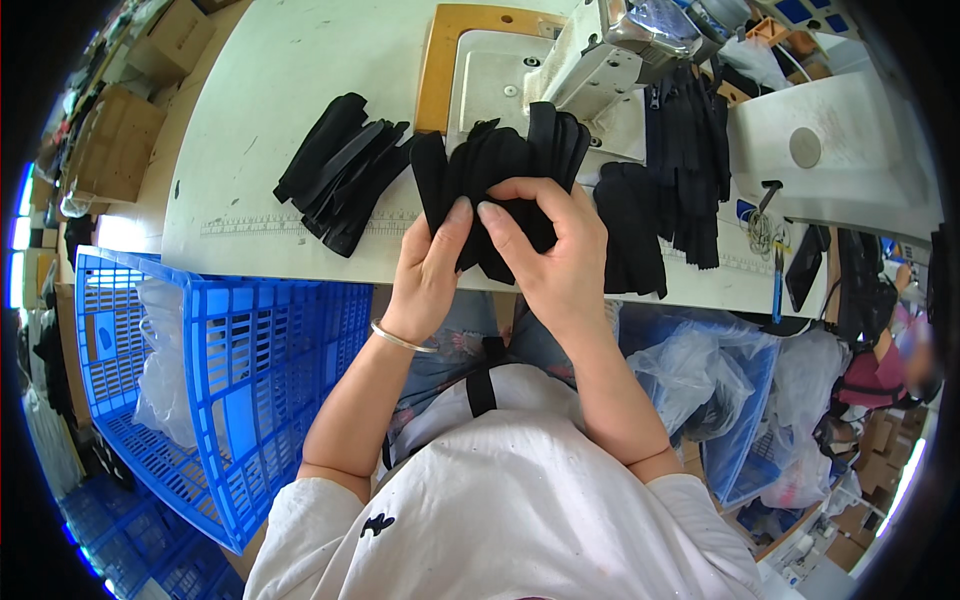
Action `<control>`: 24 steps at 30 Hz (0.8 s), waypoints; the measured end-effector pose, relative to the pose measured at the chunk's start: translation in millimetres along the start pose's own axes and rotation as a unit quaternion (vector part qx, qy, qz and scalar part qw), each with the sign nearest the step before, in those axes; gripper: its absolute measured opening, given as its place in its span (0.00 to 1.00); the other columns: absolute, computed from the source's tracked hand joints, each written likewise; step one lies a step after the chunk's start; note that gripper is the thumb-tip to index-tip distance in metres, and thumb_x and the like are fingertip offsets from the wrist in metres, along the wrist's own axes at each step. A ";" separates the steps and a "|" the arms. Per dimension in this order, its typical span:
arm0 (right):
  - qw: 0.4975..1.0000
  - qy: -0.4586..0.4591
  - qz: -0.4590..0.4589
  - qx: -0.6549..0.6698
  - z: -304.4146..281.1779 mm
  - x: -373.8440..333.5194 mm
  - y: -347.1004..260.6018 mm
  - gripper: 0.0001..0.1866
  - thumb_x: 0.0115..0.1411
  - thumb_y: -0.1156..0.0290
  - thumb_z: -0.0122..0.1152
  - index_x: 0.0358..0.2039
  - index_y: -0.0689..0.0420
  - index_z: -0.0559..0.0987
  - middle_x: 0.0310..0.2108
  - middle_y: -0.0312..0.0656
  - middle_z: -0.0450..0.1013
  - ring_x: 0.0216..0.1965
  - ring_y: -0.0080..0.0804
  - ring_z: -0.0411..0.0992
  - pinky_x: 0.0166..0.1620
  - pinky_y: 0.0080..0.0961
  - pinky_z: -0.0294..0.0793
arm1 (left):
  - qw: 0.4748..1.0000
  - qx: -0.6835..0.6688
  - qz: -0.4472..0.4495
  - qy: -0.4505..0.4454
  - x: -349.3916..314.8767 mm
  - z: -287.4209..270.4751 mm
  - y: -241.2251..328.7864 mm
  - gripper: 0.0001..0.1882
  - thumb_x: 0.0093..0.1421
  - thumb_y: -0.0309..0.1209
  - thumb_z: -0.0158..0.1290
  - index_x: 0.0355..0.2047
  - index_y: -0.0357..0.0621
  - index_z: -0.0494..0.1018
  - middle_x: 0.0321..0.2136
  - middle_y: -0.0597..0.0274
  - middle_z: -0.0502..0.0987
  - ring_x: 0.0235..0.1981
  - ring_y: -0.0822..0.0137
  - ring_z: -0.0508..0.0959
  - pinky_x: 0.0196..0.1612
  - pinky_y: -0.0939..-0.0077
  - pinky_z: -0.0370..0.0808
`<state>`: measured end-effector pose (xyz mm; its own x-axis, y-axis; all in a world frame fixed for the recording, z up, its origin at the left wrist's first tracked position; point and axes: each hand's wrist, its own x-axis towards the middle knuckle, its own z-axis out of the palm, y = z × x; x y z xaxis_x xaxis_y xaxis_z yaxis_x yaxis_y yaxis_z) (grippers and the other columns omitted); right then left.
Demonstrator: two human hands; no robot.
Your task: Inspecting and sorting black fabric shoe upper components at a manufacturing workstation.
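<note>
At the front edge of the table [235,130], your left hand [428,265] and right hand [563,258] grip a bundle of black strips [490,158], apparently sorting them; separating one calls for light thumb pressure.

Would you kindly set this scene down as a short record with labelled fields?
Left hand: holding black strips, thumb on top
Right hand: holding the same bundle, thumb tip near the left thumb
Left on table: loose black pile
Right on table: more black pieces
Beyond hands: sewing machine
Below, left: blue crate with clear plastic
</note>
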<state>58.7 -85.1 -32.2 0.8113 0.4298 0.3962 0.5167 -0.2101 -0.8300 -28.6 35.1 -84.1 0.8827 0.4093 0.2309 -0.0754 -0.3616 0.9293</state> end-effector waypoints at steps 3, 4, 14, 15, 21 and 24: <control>1.000 -0.002 0.002 -0.005 -0.4 0.4 1.8 0.14 0.54 0.65 0.71 0.34 0.61 0.79 0.33 0.47 0.74 0.33 0.42 0.74 0.36 0.32 0.73 | 0.947 -0.301 -0.113 -0.020 4.9 3.2 9.9 0.17 0.73 0.34 0.42 0.54 0.36 0.69 0.42 0.69 0.72 0.44 0.79 0.68 0.49 0.82 0.68; 1.000 -0.007 0.019 -0.005 -1.4 0.8 2.4 0.15 0.53 0.64 0.72 0.34 0.61 0.79 0.32 0.47 0.74 0.32 0.41 0.74 0.36 0.32 0.72 | 0.942 -0.314 -0.110 -0.031 5.7 4.1 8.2 0.17 0.72 0.35 0.42 0.55 0.36 0.69 0.43 0.68 0.72 0.44 0.78 0.68 0.49 0.82 0.67; 1.000 -0.007 0.029 -0.003 -0.8 0.0 1.2 0.16 0.52 0.63 0.72 0.32 0.62 0.78 0.32 0.47 0.73 0.30 0.42 0.73 0.34 0.33 0.71 | 0.896 -0.421 -0.127 -0.055 4.7 1.6 12.4 0.21 0.72 0.32 0.44 0.61 0.36 0.64 0.53 0.64 0.71 0.54 0.76 0.68 0.58 0.77 0.64; 1.000 -0.007 0.029 -0.003 -0.6 0.0 1.6 0.16 0.52 0.63 0.72 0.32 0.62 0.78 0.32 0.47 0.73 0.30 0.42 0.73 0.34 0.33 0.71 | 0.896 -0.421 -0.127 -0.055 4.4 1.6 11.2 0.21 0.72 0.32 0.44 0.61 0.36 0.64 0.53 0.64 0.71 0.54 0.76 0.68 0.58 0.77 0.64; 1.000 0.010 0.009 -0.028 -3.0 -0.7 1.6 0.12 0.56 0.66 0.67 0.32 0.61 0.78 0.29 0.44 0.74 0.30 0.37 0.71 0.36 0.29 0.69 | 0.912 -0.388 -0.127 -0.040 8.6 5.1 17.7 0.21 0.72 0.32 0.43 0.61 0.35 0.63 0.54 0.64 0.71 0.54 0.76 0.67 0.58 0.79 0.63; 0.999 -0.008 0.035 -0.020 -1.8 -1.4 0.2 0.10 0.58 0.68 0.65 0.34 0.62 0.78 0.31 0.46 0.73 0.31 0.40 0.72 0.36 0.29 0.70 | 0.923 -0.365 -0.125 -0.008 10.1 4.0 15.1 0.19 0.72 0.33 0.44 0.58 0.34 0.67 0.49 0.65 0.74 0.50 0.77 0.69 0.54 0.81 0.66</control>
<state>58.1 -87.3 -32.3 0.8416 0.4261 0.3319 0.4701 -0.2755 -0.8385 -19.0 30.4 -68.9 0.9208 0.3897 -0.0150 -0.1564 0.4043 0.9012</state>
